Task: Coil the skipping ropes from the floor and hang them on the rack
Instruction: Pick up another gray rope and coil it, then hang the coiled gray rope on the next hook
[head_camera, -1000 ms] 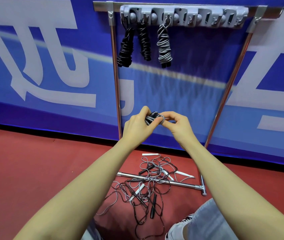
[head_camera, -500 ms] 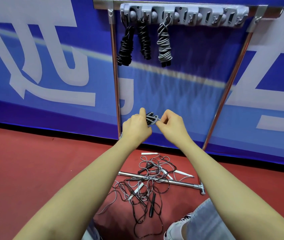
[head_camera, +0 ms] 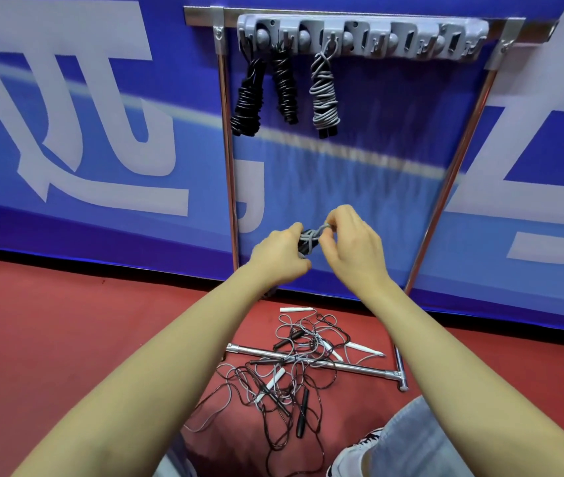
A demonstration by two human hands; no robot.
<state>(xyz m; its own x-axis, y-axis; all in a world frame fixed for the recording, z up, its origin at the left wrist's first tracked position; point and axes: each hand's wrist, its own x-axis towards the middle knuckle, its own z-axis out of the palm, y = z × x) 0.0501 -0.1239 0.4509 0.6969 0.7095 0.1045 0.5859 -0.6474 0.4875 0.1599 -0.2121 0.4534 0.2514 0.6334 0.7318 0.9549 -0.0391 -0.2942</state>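
Here both hands' grip — left hand [head_camera: 282,256], right hand [head_camera: 352,242] — clasps a grey rope bundle [head_camera: 309,237] (black handles).

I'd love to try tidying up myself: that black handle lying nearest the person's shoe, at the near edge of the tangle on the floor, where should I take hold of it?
Grip the black handle around its middle, coming straight down from above. It lies flat on the red floor, a slim stick pointing roughly toward the wall, so fingers probably close best across its narrow sides. Its cord runs into the tangled ropes, so lift slowly.
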